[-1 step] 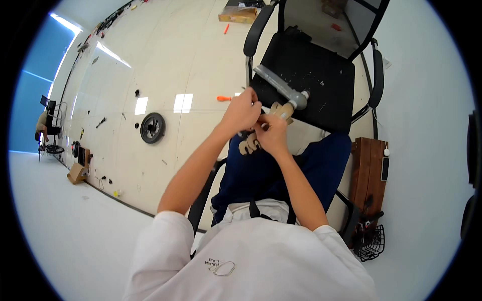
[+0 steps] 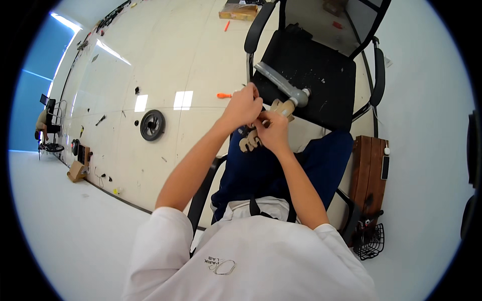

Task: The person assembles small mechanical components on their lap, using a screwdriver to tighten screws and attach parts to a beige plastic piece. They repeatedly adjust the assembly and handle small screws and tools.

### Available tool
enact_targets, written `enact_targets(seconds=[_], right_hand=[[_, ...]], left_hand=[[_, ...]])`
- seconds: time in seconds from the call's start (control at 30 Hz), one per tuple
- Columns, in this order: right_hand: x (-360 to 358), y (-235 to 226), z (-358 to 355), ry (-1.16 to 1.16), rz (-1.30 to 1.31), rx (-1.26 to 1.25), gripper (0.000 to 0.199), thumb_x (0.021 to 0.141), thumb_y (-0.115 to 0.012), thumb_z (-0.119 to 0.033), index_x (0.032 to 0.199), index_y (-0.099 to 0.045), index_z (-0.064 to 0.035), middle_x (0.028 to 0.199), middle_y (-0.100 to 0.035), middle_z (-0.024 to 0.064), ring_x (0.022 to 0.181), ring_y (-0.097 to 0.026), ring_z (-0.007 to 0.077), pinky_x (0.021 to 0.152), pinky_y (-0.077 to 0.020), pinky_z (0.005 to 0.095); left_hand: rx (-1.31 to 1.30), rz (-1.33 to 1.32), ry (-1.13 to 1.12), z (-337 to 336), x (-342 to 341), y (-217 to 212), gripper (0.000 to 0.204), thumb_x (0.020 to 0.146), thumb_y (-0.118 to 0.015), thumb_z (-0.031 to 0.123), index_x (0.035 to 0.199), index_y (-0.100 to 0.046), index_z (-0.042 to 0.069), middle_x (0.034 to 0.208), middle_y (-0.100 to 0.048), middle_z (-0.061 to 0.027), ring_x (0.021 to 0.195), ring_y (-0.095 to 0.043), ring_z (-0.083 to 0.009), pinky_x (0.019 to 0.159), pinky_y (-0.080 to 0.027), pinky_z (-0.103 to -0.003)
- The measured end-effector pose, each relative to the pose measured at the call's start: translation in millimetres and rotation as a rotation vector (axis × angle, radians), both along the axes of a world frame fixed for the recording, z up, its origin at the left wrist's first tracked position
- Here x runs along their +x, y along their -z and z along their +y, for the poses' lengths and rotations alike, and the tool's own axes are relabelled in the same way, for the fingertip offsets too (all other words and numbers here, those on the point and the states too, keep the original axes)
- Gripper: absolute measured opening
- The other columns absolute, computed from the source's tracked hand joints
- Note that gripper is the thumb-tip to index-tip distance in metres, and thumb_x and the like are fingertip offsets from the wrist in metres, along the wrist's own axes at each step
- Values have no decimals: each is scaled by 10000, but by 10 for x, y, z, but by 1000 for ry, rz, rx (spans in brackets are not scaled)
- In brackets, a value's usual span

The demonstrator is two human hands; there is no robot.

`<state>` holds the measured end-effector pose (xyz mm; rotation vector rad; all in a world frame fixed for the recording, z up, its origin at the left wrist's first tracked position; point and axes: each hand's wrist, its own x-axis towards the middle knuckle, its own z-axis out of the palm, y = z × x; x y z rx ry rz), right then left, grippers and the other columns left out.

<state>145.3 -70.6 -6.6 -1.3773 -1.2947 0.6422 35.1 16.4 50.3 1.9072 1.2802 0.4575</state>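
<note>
Left hand (image 2: 243, 106) slightly higher; device (image 2: 286, 108) tan, grey-ended.

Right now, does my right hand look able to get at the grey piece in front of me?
Likely yes: your right hand looks close to the grey piece, just past the beige part, and nothing covers its far end over the black seat.

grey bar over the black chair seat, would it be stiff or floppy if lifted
The grey bar itself would probably stay stiff, as it looks straight, with no sag. It might swing at the rounded grey joint, where the line changes direction. Lifting it would likely tug the beige piece too, since they appear connected there.
</note>
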Motion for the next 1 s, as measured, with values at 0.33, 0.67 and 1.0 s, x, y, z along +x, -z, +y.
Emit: enact_targets(seconds=[0.33, 0.67, 1.0], right_hand=[[333, 5, 128, -252, -2, -287, 148, 908, -695, -70, 1016, -758, 11, 804, -743, 79, 716, -659, 100, 659, -506, 265], [393, 119, 191, -349, 197, -278, 198, 925, -671, -70, 1085, -731, 30, 908, -758, 103, 818, -712, 143, 780, -556, 268], [438, -443, -200, -9, 157, -384, 209, 890, -756, -120, 990, -726, 61, 832, -743, 91, 708, -712, 131, 644, -555, 246]], left_hand=[[-162, -196, 66, -132, -154, 71, 187, 906, -481, 68, 924, -646, -19, 719, -632, -62, 604, -587, -103, 561, -477, -273], [121, -233, 213, -223, -464, 777, 208, 885, -678, 71, 1077, -722, 5, 883, -718, -129, 748, -664, -281, 679, -525, -358], [160, -110, 248, -270, -435, 664, 241, 807, -663, 27, 1016, -779, 62, 854, -706, -202, 785, -674, -383, 762, -550, -425]])
